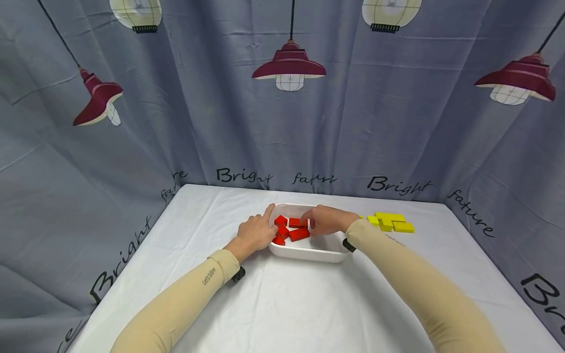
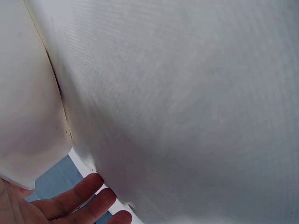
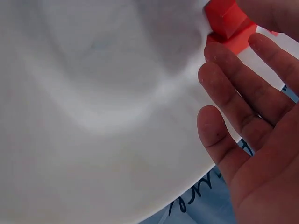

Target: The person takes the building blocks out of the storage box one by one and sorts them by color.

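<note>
Several red blocks (image 1: 299, 234) lie in the left half of a white tray (image 1: 304, 253). At the tray's left end, my left hand (image 1: 256, 232) holds the rim, its thumb over the edge and index finger pointing away along it. In the left wrist view, the other fingers (image 2: 86, 189) reach below the tray wall (image 2: 32, 102) to the white cloth. My right hand (image 1: 328, 220) is inside the tray, fingertips close beside the red blocks. The right wrist view has its fingers (image 3: 238, 100) spread loosely, the thumb by two red blocks (image 3: 226, 18); I see no grip on them.
Several yellow blocks (image 1: 390, 220) lie on the white cloth (image 1: 287, 304) right of the tray, partly hidden by the right sleeve (image 1: 397, 264). A grey curtain (image 1: 282, 127) with printed lamps hangs behind and at both sides of the table.
</note>
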A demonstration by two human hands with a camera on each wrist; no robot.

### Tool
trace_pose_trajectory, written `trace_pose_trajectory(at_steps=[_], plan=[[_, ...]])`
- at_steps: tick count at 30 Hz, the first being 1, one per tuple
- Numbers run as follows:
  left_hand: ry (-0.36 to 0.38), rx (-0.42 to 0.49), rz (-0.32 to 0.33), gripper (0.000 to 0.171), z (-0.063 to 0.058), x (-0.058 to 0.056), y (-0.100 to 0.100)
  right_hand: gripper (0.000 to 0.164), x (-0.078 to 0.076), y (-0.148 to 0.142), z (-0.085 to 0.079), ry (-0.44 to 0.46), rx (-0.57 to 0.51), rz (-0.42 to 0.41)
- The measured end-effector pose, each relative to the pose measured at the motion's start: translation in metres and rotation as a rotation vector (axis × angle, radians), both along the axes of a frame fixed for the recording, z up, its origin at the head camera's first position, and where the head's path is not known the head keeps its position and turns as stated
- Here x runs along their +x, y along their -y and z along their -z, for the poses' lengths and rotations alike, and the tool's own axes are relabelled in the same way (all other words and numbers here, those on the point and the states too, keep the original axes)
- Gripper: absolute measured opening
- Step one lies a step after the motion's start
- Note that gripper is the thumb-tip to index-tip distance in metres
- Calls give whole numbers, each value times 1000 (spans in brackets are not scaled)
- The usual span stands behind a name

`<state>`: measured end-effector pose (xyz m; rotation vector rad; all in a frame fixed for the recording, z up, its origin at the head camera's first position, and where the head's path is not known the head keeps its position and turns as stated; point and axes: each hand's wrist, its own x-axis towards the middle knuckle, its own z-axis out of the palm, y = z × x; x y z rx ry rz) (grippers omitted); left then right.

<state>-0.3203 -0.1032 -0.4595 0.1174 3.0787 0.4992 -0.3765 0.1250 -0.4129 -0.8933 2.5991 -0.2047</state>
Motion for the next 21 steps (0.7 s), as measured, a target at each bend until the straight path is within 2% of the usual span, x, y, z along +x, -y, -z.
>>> trace_pose_trajectory(at_steps=[6, 12, 21], plan=[[2, 3, -1, 69, 0, -1, 0, 41, -1, 6, 5, 22, -22, 3], [0, 7, -4, 69, 2, -2, -1, 33, -3, 10, 7, -7, 16, -33], [-4, -4, -5, 69, 3, -3, -1, 23, -7, 15, 11, -3, 46, -29]])
